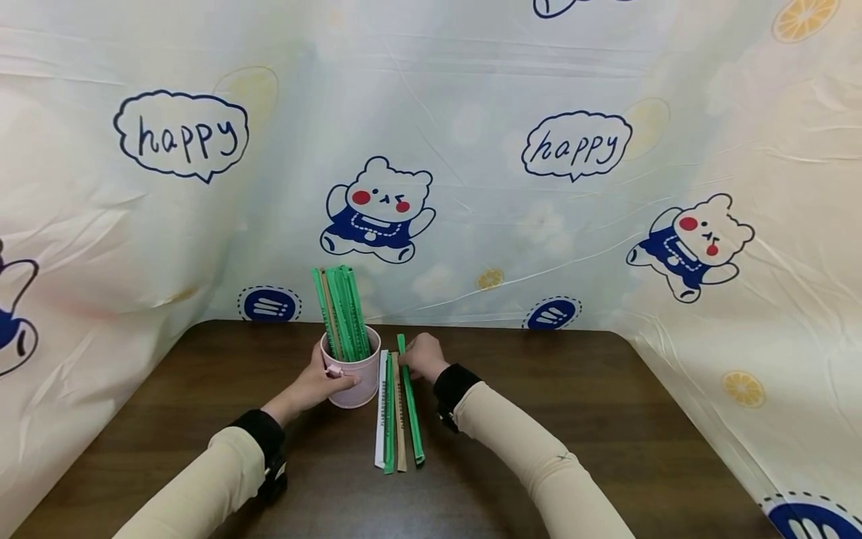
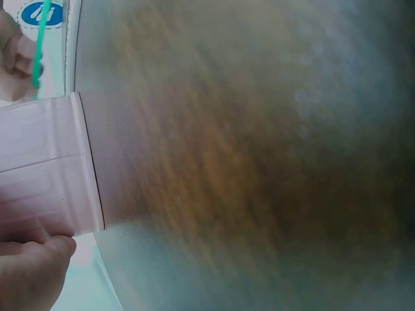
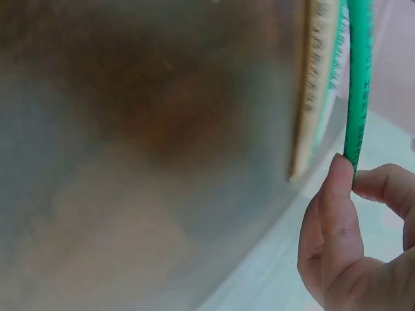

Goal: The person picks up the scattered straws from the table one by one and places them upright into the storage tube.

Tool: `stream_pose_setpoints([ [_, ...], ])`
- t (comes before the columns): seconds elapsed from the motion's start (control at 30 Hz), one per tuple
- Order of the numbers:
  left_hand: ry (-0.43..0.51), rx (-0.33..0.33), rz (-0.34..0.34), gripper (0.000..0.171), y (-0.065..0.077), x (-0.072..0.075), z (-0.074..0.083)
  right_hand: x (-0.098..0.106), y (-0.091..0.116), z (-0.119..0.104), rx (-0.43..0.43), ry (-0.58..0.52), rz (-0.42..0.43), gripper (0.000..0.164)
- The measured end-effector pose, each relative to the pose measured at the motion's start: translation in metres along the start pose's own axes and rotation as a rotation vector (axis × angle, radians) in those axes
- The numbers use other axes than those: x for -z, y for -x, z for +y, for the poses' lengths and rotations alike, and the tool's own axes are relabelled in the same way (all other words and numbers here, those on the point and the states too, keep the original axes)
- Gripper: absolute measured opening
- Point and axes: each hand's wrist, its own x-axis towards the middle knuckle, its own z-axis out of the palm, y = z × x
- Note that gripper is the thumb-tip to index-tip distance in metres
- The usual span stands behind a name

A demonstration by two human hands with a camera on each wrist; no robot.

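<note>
My left hand point(image 1: 319, 383) grips the side of a pink bucket point(image 1: 357, 388), its thumb across the front. Upright in the bucket stands a bundle of straws point(image 1: 346, 314) in green wrappers, with a brown one among them. Just right of the bucket, my right hand point(image 1: 424, 358) pinches a green wrapped straw point(image 1: 411, 419) near its far end. The right wrist view shows thumb and fingertip on the end of this printed straw point(image 3: 358, 97). Between bucket and right hand, a white straw point(image 1: 381, 412), a green straw point(image 1: 389, 427) and a brown straw point(image 1: 400, 434) lie side by side.
The dark wooden table point(image 1: 539, 419) extends to both sides. Behind it hangs a pale curtain point(image 1: 471, 247) with bear and "happy" prints, meeting the table's back edge close beyond the bucket.
</note>
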Motion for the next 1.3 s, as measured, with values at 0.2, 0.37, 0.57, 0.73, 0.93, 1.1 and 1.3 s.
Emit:
stream_pose_setpoints([
  [0.2,0.006,0.009,0.0,0.114,-0.002,0.0,0.0,0.023,-0.006,-0.03,0.083,-0.022,0.052,0.016],
  [0.37,0.011,0.001,0.0,0.113,-0.003,0.001,0.001,0.054,-0.012,-0.079,0.169,0.003,0.183,0.031],
  [0.57,-0.007,-0.002,0.014,0.114,-0.006,0.001,-0.001,0.083,-0.015,-0.131,0.336,-0.004,0.296,0.031],
  [0.73,-0.012,-0.001,0.012,0.113,-0.007,0.003,-0.002,0.09,-0.01,-0.163,0.453,-0.106,0.298,0.033],
  [0.93,-0.009,-0.01,0.014,0.114,-0.006,0.004,-0.002,0.063,-0.001,-0.176,0.533,-0.248,0.233,0.034],
  [1.1,-0.014,-0.007,0.011,0.115,-0.004,0.001,0.0,0.024,0.004,-0.169,0.54,-0.133,0.175,0.034],
  [1.3,0.004,-0.001,0.006,0.116,-0.003,-0.001,0.0,-0.007,0.005,-0.157,0.522,-0.071,0.148,0.032],
])
